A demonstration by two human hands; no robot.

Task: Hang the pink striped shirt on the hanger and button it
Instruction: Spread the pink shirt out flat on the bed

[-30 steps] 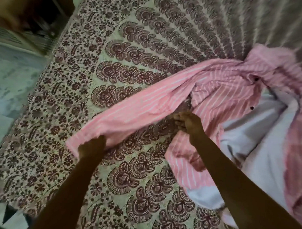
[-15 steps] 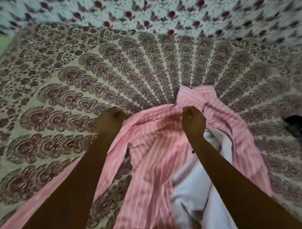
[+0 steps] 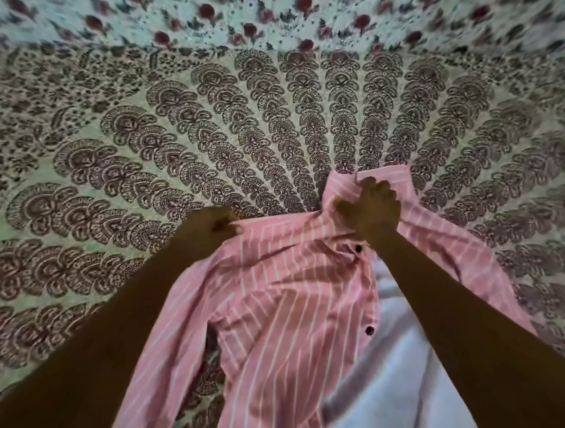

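Shirt [image 3: 288,313] was pink with thin white stripes, dark buttons [image 3: 369,330] along its front edge, inner side plain white [image 3: 398,363]. Bed sheet [image 3: 207,126] was cream with dark maroon-brown peacock-feather motifs fanning outward. Far cloth [image 3: 268,19] was white with small red flowers and dark leaves.

bare bedspread [image 3: 177,160] beyond shirt [image 3: 278,310], unobstructed

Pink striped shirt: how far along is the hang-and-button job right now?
Early. Done: the pink striped shirt lies spread on the patterned bedsheet, front open, white lining showing. In hand: the left hand grips a shoulder and the right hand grips the collar. Left: no hanger is in view, and the dark buttons are unfastened, so hanging and buttoning both remain.
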